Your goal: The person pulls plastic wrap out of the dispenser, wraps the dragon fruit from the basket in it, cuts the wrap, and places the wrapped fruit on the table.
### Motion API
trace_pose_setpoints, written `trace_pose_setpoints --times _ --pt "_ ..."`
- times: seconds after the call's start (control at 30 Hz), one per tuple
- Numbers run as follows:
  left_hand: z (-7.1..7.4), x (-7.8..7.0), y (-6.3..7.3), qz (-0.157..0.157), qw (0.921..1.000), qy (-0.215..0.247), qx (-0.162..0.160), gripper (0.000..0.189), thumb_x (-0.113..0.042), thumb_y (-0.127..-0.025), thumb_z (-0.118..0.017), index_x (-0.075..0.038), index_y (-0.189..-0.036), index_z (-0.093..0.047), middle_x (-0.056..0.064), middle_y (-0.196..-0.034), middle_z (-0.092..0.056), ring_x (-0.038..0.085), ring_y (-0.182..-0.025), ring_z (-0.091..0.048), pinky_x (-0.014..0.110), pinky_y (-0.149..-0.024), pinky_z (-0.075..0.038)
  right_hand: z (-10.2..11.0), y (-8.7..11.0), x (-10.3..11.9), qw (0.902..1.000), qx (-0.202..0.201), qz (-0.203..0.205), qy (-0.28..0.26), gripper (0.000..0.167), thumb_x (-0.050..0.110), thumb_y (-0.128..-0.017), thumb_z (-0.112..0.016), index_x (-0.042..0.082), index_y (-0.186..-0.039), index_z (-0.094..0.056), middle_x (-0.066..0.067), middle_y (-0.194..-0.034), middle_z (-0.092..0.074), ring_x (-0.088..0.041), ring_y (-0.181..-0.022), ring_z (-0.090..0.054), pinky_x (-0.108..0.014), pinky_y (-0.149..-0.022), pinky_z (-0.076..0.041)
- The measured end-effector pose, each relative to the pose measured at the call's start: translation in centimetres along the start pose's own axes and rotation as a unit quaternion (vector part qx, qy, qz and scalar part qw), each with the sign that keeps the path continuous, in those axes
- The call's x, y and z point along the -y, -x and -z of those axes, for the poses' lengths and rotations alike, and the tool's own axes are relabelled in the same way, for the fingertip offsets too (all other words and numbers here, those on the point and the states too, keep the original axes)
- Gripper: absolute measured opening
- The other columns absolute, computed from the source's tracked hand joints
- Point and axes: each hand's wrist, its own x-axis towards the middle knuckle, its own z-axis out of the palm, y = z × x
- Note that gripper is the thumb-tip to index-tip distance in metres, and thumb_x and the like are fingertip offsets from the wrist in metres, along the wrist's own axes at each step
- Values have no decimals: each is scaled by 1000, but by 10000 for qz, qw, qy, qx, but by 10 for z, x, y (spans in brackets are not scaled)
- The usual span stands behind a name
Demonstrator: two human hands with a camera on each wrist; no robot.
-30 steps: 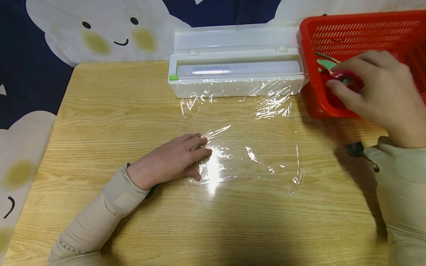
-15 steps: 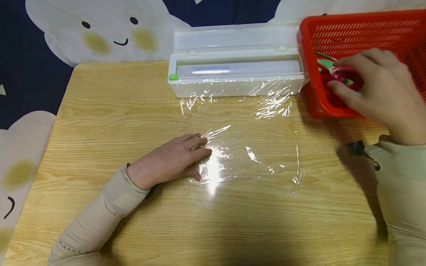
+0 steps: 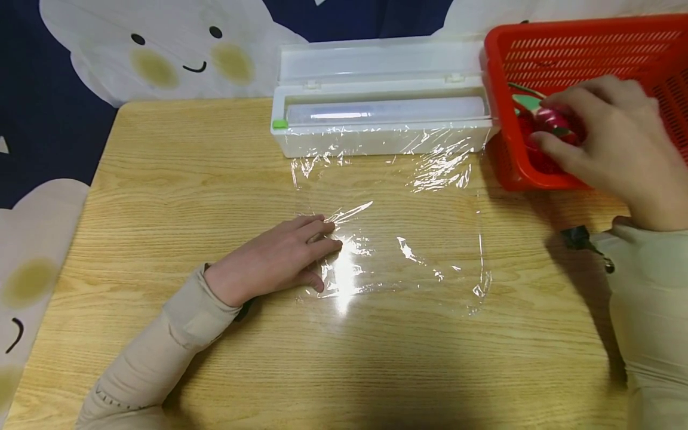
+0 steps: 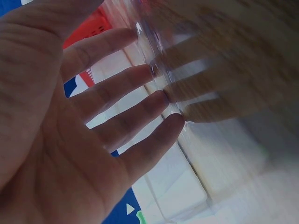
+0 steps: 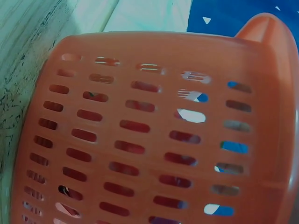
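Clear cling film (image 3: 408,239) is pulled out across the wooden table from a white dispenser box (image 3: 384,140) with its lid raised. Its film roll (image 3: 384,110) lies inside. The left hand (image 3: 279,257) presses fingertips on the film's left side, fingers spread and nearly straight. In the left wrist view those fingertips (image 4: 175,123) meet the glossy surface. The right hand (image 3: 618,143) reaches into the red basket (image 3: 518,170), thumb and fingers bent around a shiny dark-red, rounded thing (image 3: 553,119) with a bit of green. Its kind is unclear, and the hand covers part of it.
A pale green item (image 3: 527,103) also lies in the basket. The basket's slotted wall (image 5: 154,126) fills the right wrist view and hides the right hand. A green slider (image 3: 280,124) sits at the dispenser's left end. Behind hangs a cloud-patterned cloth (image 3: 177,54).
The right hand has shifted slightly up and right in the basket, and the shiny red thing between its fingers has turned. The left hand and the film have stayed still.
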Motion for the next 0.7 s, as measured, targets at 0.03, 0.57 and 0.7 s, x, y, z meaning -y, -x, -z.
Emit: trace_pose_setpoints --times 0.03,0.57,0.7 --pt "0 0 0 -2 10000 5 -6 69 -51 -77 -79 -14 -133 -65 14 -143 -64 37 -136 -57 49 -121 -45 0 0 0 10000 39 -63 4 47 8 -94 -68 -6 -138 -57 -37 -139 -48 -53 -129 -33 -69 -102 -29" --pt "-1 1 -1 -81 9999 -1 -106 70 -52 -76 -79 -13 -132 -66 13 -139 -64 36 -134 -58 48 -118 -47 -1 -5 -6 9958 489 -778 -35 61 21 -100 -63 -2 -153 -43 -36 -154 -34 -52 -140 -24 -75 -108 -34" --pt "-2 1 -1 -120 9998 1 -160 69 -52 -75 -80 -13 -130 -66 13 -137 -64 36 -132 -59 47 -117 -48 -3 -6 -9 9941 630 -878 -121 65 29 -100 -63 1 -155 -41 -35 -158 -29 -52 -142 -21 -78 -108 -34"
